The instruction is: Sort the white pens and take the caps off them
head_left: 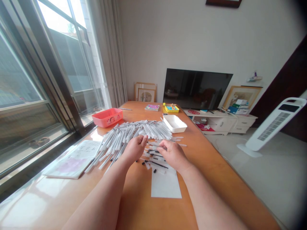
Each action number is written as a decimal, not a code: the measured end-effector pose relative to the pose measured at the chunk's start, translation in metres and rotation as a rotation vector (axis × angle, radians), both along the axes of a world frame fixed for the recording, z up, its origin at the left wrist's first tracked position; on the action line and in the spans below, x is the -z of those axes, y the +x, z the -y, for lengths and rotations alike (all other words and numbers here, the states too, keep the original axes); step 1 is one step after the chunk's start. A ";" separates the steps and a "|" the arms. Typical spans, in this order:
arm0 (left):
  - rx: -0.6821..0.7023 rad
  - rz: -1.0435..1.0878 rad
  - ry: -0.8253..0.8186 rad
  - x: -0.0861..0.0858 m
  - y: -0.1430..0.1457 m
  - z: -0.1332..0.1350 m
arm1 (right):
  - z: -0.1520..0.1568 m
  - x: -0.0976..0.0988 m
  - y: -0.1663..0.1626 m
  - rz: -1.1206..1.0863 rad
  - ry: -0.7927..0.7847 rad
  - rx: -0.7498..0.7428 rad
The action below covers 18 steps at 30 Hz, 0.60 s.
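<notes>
My left hand (135,147) is closed above the near edge of a heap of clear-barrelled pens (127,132), its thumb side turned toward my other hand. What it holds, if anything, is hidden. Opposite it, my right hand (173,155) has thumb and fingers pinched together over loose pen parts; anything in that pinch is too small to make out. Between and below the hands lie dark refills (157,164), short clear caps (147,165) and a small black piece (154,171). A white sheet of paper (166,187) lies under some of these parts.
A red bin (107,118) stands behind the heap at left, a white tray (175,124) at right. A notebook (72,161) lies on the wooden table (139,204) near the window. Farther back are a booklet (152,107) and a yellow box (171,109).
</notes>
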<state>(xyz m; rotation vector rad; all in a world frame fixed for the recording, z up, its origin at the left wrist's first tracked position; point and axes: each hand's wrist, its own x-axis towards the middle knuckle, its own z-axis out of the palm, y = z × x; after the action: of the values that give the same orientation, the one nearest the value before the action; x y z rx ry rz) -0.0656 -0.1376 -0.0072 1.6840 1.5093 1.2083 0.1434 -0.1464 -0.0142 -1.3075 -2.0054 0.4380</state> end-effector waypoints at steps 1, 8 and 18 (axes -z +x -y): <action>-0.010 0.005 -0.010 0.000 -0.001 0.000 | 0.000 0.000 0.000 -0.004 -0.002 0.000; 0.031 0.062 -0.029 -0.002 0.001 0.002 | -0.005 0.005 0.004 -0.023 -0.014 -0.007; -0.041 -0.037 -0.024 0.002 -0.002 -0.001 | -0.004 0.004 0.004 -0.009 0.014 0.006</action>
<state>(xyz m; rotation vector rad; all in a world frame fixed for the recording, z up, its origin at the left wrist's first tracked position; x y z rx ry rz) -0.0671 -0.1361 -0.0093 1.6763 1.5820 1.1815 0.1471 -0.1429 -0.0185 -1.3006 -1.9932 0.4259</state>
